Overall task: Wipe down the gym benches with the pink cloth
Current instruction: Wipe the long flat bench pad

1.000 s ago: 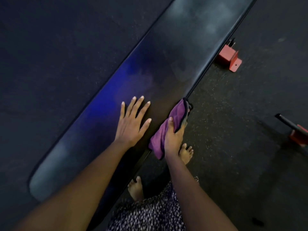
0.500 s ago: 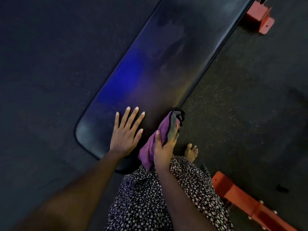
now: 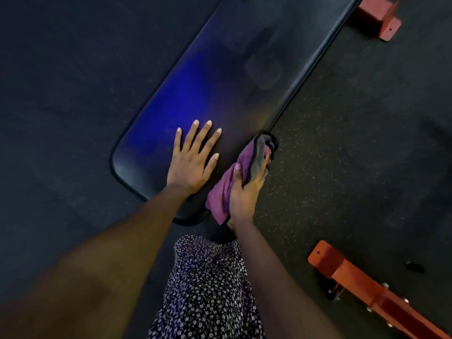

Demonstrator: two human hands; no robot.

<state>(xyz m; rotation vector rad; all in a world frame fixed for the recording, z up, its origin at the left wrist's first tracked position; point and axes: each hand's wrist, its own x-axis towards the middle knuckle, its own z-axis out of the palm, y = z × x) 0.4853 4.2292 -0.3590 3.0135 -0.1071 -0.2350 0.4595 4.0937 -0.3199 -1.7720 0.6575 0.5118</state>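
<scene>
A long black padded gym bench [image 3: 244,69] runs diagonally from the lower left to the upper right, with a blue sheen on its pad. My left hand [image 3: 190,160] lies flat on the pad near its near end, fingers spread. My right hand [image 3: 244,192] grips the pink cloth [image 3: 227,187], which has a grey fold at its top, and holds it against the bench's right side edge close to the near corner.
An orange metal foot [image 3: 376,15] of the bench frame shows at the top right. Another orange frame bar [image 3: 367,289] lies on the speckled dark rubber floor [image 3: 354,155] at the lower right. My patterned skirt [image 3: 208,289] fills the bottom centre.
Both hands have travelled along the bench toward its near end, the cloth sliding down the right side edge. The near end of the pad and an orange bar came into view.
</scene>
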